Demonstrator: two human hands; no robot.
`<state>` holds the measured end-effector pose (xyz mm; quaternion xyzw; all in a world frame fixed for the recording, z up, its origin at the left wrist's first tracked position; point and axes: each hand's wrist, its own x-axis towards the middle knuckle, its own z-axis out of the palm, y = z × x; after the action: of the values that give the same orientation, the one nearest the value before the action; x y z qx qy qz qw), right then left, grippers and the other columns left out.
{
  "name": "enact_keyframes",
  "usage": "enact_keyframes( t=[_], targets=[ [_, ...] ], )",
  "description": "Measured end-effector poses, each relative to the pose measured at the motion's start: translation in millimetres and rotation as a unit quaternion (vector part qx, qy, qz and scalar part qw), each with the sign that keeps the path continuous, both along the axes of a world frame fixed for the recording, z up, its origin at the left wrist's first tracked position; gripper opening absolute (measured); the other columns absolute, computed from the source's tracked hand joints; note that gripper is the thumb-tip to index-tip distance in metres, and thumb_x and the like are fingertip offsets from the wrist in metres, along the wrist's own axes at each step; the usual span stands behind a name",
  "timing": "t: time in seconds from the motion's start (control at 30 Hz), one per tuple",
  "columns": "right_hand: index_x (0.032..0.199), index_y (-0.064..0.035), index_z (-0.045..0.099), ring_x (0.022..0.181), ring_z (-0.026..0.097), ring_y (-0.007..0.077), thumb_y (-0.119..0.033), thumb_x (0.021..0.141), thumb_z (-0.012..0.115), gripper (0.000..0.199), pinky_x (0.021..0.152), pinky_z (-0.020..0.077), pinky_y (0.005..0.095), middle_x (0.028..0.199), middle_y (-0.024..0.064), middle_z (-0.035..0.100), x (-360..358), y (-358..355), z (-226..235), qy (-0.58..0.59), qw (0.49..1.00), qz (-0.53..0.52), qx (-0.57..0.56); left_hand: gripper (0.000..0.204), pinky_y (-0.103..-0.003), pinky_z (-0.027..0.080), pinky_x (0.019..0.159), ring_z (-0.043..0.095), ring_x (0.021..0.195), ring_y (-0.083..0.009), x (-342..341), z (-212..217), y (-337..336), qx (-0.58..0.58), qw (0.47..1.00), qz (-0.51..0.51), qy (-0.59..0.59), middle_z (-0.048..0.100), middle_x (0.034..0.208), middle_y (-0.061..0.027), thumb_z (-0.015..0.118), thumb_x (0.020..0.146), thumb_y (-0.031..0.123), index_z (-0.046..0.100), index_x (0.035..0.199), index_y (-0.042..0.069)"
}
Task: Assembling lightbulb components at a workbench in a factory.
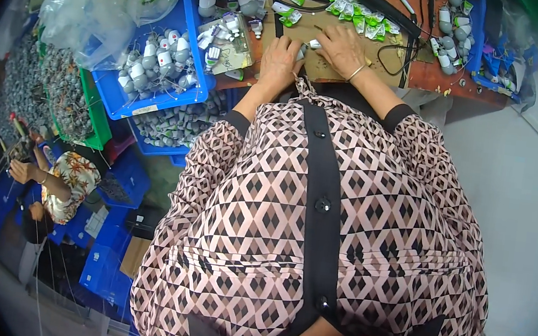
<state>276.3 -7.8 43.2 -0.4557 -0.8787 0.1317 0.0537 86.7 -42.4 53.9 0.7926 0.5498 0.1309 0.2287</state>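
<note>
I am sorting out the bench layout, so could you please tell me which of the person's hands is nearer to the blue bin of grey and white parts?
Left. The left hand rests on the brown mat just right of the blue bin; the right hand lies farther right.

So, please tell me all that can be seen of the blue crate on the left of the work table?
The blue crate looks like hard plastic, with straight walls and an open top. It sits left of the wooden table, tilted in this view, above another blue bin of similar parts. It holds many small grey and white pieces. A clear plastic bag lies over its far corner. Neither hand touches it.
</note>
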Motion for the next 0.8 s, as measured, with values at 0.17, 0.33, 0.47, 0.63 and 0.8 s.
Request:
enact_keyframes(
  t=[0.17, 0.33, 0.47, 0.63, 0.8],
  targets=[
    [0.105, -0.0108, 0.057, 0.089, 0.053, 0.0232, -0.025, 0.081, 0.058, 0.028, 0.075, 0.0413, 0.0336, 0.098, 0.0072, 0.055, 13, -5, -33, 0.238, 0.965, -0.094, -0.062, 0.038, -0.041, 0.043, 0.073, 0.050, 0.087, -0.0317, 1, 2, -1, -0.009, 0.999, 0.011, -0.040, 0.050, 0.091, -0.0127, 0.068, 0.066, 0.013, 0.053, 0.100, 0.006],
    [0.108, -0.0073, 0.055, 0.080, 0.050, 0.0077, -0.028, 0.089, 0.050, 0.028, 0.066, 0.0400, 0.0220, 0.087, -0.0020, 0.055, 15, -9, -33, 0.428, 0.766, -0.263, -0.401, 0.038, -0.041, 0.043, 0.073, 0.050, 0.087, -0.0329, 10, 14, 3, -0.031, 0.994, 0.035, -0.095, 0.053, 0.090, -0.0149, 0.065, 0.067, 0.011, 0.052, 0.102, 0.005],
    [0.114, -0.0122, 0.054, 0.075, 0.045, 0.0004, -0.032, 0.091, 0.047, 0.031, 0.062, 0.0376, 0.0168, 0.089, -0.0067, 0.054, 12, -8, -20, 0.491, 0.667, -0.246, -0.503, 0.044, -0.039, 0.044, 0.072, 0.055, 0.086, -0.0351, 7, 16, 8, -0.196, 0.946, 0.078, -0.246, 0.056, 0.092, -0.0181, 0.062, 0.067, 0.013, 0.049, 0.108, 0.005],
    [0.117, -0.0110, 0.053, 0.075, 0.046, 0.0025, -0.029, 0.091, 0.049, 0.032, 0.065, 0.0395, 0.0184, 0.091, -0.0048, 0.054, 11, -13, -11, 0.454, 0.729, -0.193, -0.475, 0.036, -0.035, 0.043, 0.063, 0.057, 0.067, -0.0284, 11, 3, 13, -0.301, 0.907, 0.129, -0.265, 0.059, 0.074, -0.0182, 0.056, 0.083, 0.036, 0.060, 0.093, 0.001],
    [0.117, -0.0079, 0.051, 0.079, 0.051, 0.0081, -0.025, 0.090, 0.051, 0.032, 0.070, 0.0425, 0.0228, 0.093, -0.0025, 0.055, 2, -19, -4, 0.463, 0.787, -0.148, -0.381, 0.031, -0.032, 0.040, 0.055, 0.053, 0.060, -0.0207, 12, 0, 10, -0.263, 0.918, 0.149, -0.256, 0.057, 0.068, -0.0116, 0.058, 0.082, 0.032, 0.061, 0.089, 0.002]
  ],
)
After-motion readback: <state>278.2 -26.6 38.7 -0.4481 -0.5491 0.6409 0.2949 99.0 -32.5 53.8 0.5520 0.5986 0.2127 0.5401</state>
